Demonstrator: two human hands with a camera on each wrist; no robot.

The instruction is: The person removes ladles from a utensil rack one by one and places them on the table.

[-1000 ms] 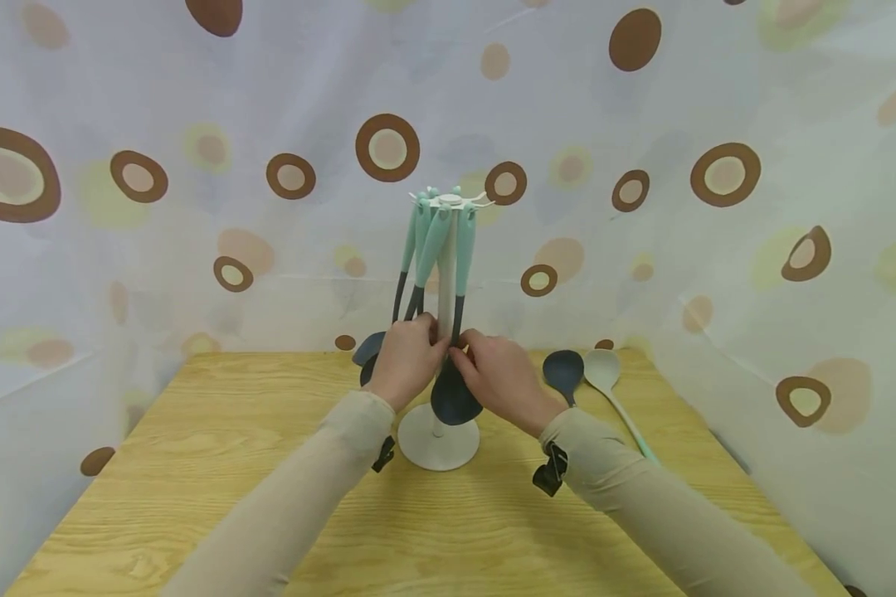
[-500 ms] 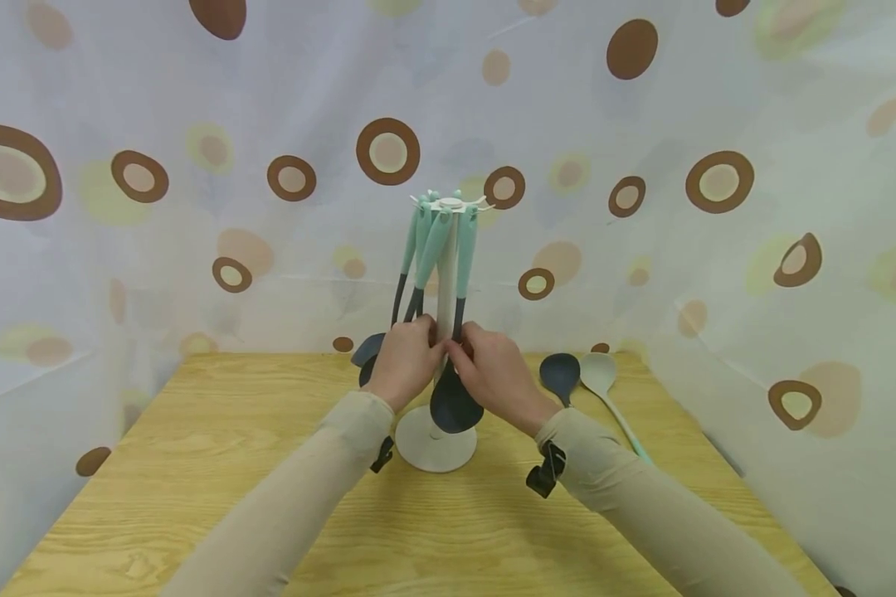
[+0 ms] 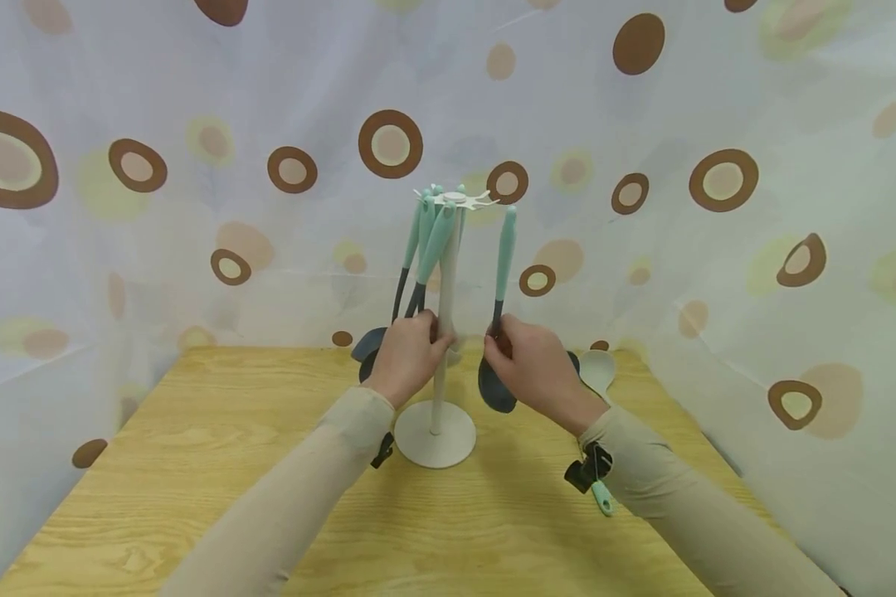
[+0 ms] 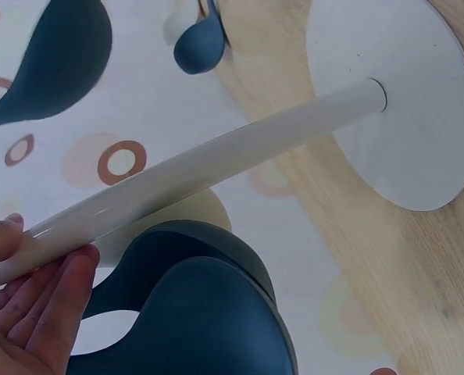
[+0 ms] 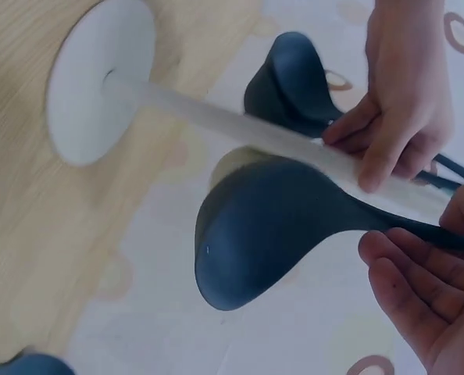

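My left hand (image 3: pixel 406 356) grips the white pole (image 4: pixel 193 172) of an upright utensil stand (image 3: pixel 435 448) with a round base and a hooked top. My right hand (image 3: pixel 538 365) pinches a dark blue ladle (image 3: pixel 505 253) by its dark neck, below the teal handle. The ladle hangs upright just right of the stand, its handle end apart from the hooks. In the right wrist view, its bowl (image 5: pixel 271 230) shows in front of the pole. Several teal-handled utensils (image 3: pixel 433 245) hang on the stand's left side, their lower parts partly hidden by my left hand.
On the table (image 3: pixel 269 481) at the right lie a white spoon (image 3: pixel 599 366) and a dark blue one (image 4: pixel 201 47), partly hidden by my right arm in the head view. A teal handle end (image 3: pixel 603 499) shows below the wrist. A spotted sheet (image 3: pixel 306 91) stands behind.
My right hand has moved right with the ladle, whose handle has come off the stand's hook. My left hand stays on the pole.
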